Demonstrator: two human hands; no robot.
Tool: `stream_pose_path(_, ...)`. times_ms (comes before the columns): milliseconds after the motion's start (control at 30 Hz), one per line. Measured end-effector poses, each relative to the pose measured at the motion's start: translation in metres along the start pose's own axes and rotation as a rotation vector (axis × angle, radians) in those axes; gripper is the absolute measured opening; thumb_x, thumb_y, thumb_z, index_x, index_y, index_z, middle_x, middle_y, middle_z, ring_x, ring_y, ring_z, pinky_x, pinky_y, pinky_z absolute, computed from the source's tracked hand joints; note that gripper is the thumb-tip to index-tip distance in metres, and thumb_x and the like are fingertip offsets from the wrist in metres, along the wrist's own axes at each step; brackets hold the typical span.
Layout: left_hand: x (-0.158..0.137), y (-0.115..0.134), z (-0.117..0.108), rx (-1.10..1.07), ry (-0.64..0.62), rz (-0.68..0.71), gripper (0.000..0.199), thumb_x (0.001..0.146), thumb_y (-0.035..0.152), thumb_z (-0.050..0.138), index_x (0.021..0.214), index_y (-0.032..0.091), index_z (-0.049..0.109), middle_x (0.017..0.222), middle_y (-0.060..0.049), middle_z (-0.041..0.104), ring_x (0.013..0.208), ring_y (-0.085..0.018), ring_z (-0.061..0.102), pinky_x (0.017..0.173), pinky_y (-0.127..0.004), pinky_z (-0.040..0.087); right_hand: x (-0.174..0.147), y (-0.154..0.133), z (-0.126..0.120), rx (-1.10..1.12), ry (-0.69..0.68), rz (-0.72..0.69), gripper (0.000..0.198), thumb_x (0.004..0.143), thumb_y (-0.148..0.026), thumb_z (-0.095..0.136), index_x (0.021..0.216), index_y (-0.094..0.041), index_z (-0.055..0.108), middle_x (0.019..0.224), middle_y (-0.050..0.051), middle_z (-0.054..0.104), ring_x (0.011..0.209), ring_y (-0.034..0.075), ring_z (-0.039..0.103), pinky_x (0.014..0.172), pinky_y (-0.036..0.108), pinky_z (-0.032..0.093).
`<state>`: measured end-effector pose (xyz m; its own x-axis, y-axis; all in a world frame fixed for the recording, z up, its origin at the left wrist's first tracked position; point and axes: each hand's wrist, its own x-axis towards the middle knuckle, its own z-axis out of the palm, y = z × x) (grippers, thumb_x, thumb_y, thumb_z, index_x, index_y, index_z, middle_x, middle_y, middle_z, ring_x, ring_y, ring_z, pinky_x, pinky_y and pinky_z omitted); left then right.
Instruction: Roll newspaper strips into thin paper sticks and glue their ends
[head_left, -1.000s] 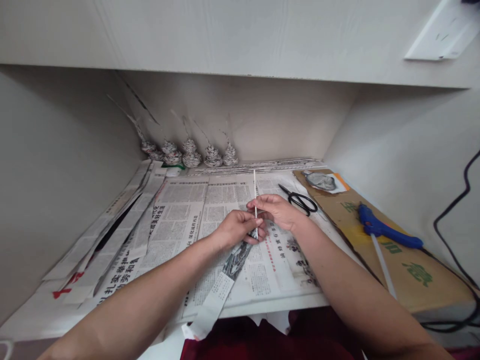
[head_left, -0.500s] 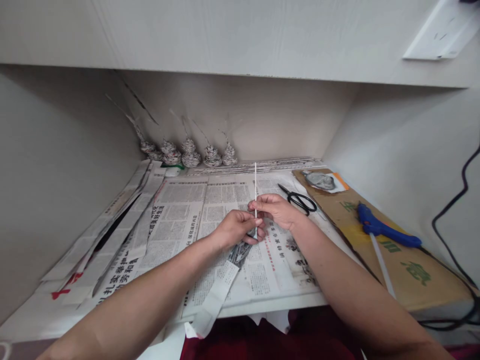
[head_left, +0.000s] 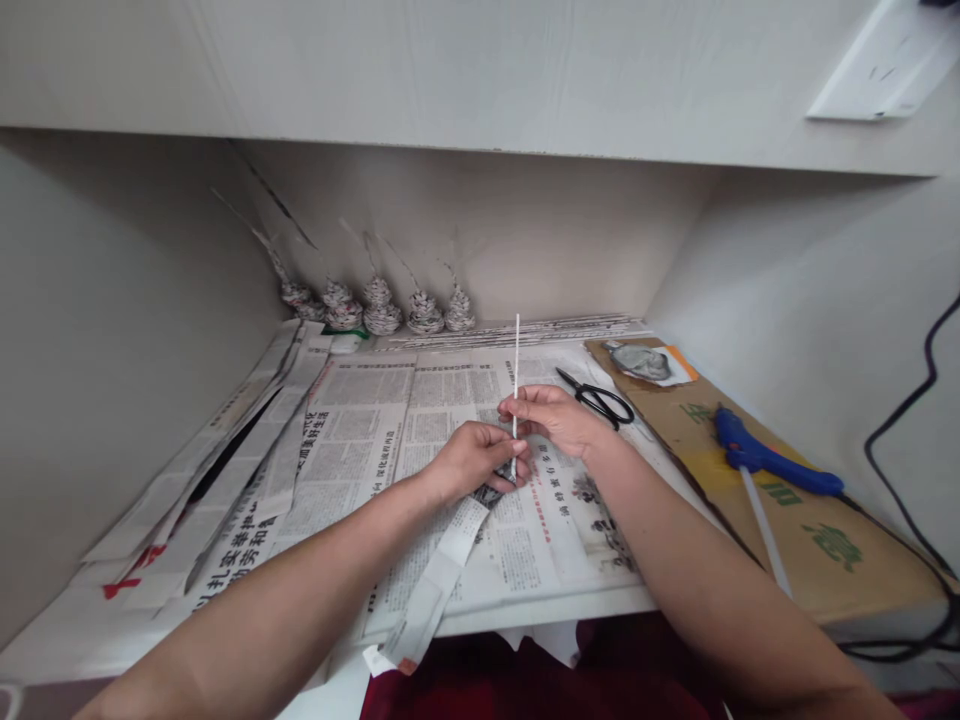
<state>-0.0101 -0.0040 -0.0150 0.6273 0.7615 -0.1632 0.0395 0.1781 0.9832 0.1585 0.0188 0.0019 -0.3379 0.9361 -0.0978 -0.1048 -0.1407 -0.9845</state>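
Just left of the black scissors (head_left: 582, 390), the left hand (head_left: 471, 462) and right hand (head_left: 556, 418), nearly closed, pinch a thin rolled-paper tube (head_left: 517, 360).

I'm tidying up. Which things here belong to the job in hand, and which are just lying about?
Seemingly in the job:
thin white stick, held by left hand and right hand
newspaper strip trailing below them
loose paper strips, far left

Apparently lying about:
scissors
blue glue gun
cardboard

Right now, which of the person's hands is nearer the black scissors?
Right. The right hand is just left of the black scissors in the picture; the left hand is farther left and lower, with the right hand in between.
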Motion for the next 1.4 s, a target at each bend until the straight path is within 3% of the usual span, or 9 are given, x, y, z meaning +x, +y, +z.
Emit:
stream_pose_path(100,0.000,0.000,0.000,-0.013,0.005,0.001,0.038,0.075,0.048,0.062,0.078,0.010,0.065,0.077,-0.009,0.066,0.070,-0.016,0.065,0.061,-0.030,0.055,-0.002,-0.003,-0.001,-0.020,-0.062,0.015,0.029,0.068,-0.038,0.074,0.083,-0.014,0.069,0.085,0.005,0.067,0.065,0.011,0.058,0.060,0.025,0.047)
stream_pose_path(300,-0.002,0.004,0.002,0.033,0.007,-0.015,0.038,0.074,0.048,0.063,0.076,0.009,0.065,0.077,-0.010,0.066,0.069,-0.016,0.064,0.061,-0.029,0.055,-0.002,0.000,0.002,-0.036,-0.017,0.006,0.027,0.063,-0.036,0.077,0.067,-0.013,0.064,0.069,0.001,0.063,0.055,0.007,0.052,0.055,0.022,0.041)
stream_pose_path(433,-0.004,0.005,0.003,0.045,-0.013,0.004,0.038,0.076,0.048,0.059,0.078,0.011,0.065,0.077,-0.009,0.066,0.070,-0.015,0.064,0.061,-0.029,0.054,0.000,-0.001,0.001,-0.009,0.005,-0.017,0.028,0.065,-0.040,0.075,0.068,-0.014,0.064,0.076,0.003,0.064,0.062,0.009,0.055,0.058,0.022,0.042)
stream_pose_path(633,-0.008,0.008,0.006,0.098,-0.090,-0.044,0.040,0.076,0.050,0.058,0.079,0.011,0.065,0.074,-0.009,0.065,0.068,-0.015,0.064,0.060,-0.027,0.053,0.003,-0.013,-0.012,0.047,0.250,-0.198,0.035,0.071,-0.051,0.067,0.082,-0.019,0.065,0.073,0.001,0.059,0.065,0.011,0.054,0.051,0.020,0.038)
stream_pose_path(767,-0.011,0.007,0.008,0.160,-0.171,-0.039,0.041,0.077,0.052,0.056,0.079,0.012,0.064,0.070,-0.007,0.064,0.064,-0.014,0.062,0.055,-0.025,0.051,0.005,-0.020,-0.021,-0.062,0.441,-0.288,0.037,0.067,-0.055,0.068,0.070,-0.018,0.064,0.064,0.001,0.055,0.055,0.009,0.047,0.045,0.022,0.032)
stream_pose_path(900,-0.012,0.006,0.009,0.194,-0.202,-0.078,0.043,0.077,0.054,0.054,0.080,0.012,0.064,0.069,-0.007,0.063,0.062,-0.015,0.062,0.054,-0.025,0.051,0.006,-0.019,-0.026,-0.067,0.515,-0.338,0.036,0.062,-0.051,0.074,0.058,-0.019,0.059,0.065,0.001,0.058,0.049,0.008,0.042,0.044,0.024,0.028)
stream_pose_path(1067,-0.012,0.006,0.009,0.192,-0.217,-0.092,0.044,0.078,0.054,0.054,0.080,0.012,0.064,0.068,-0.007,0.063,0.062,-0.015,0.061,0.055,-0.026,0.051,0.001,-0.023,-0.030,-0.044,0.451,-0.314,0.031,0.067,-0.048,0.071,0.069,-0.018,0.067,0.074,0.004,0.062,0.058,0.011,0.048,0.048,0.024,0.033)
stream_pose_path(1267,-0.012,0.007,0.008,0.178,-0.215,-0.110,0.045,0.076,0.055,0.055,0.080,0.012,0.064,0.068,-0.007,0.063,0.062,-0.015,0.061,0.054,-0.024,0.050,-0.008,-0.033,-0.030,0.031,0.200,-0.248,0.039,0.078,-0.051,0.058,0.098,-0.019,0.069,0.085,0.006,0.064,0.079,0.017,0.058,0.059,0.025,0.042)
stream_pose_path(1400,-0.012,0.008,0.008,0.167,-0.194,-0.103,0.043,0.076,0.054,0.056,0.079,0.012,0.064,0.068,-0.006,0.063,0.063,-0.015,0.061,0.055,-0.025,0.051,-0.007,-0.027,-0.028,-0.003,0.205,-0.197,0.038,0.076,-0.054,0.061,0.090,-0.019,0.069,0.087,0.007,0.065,0.079,0.016,0.059,0.057,0.025,0.041)
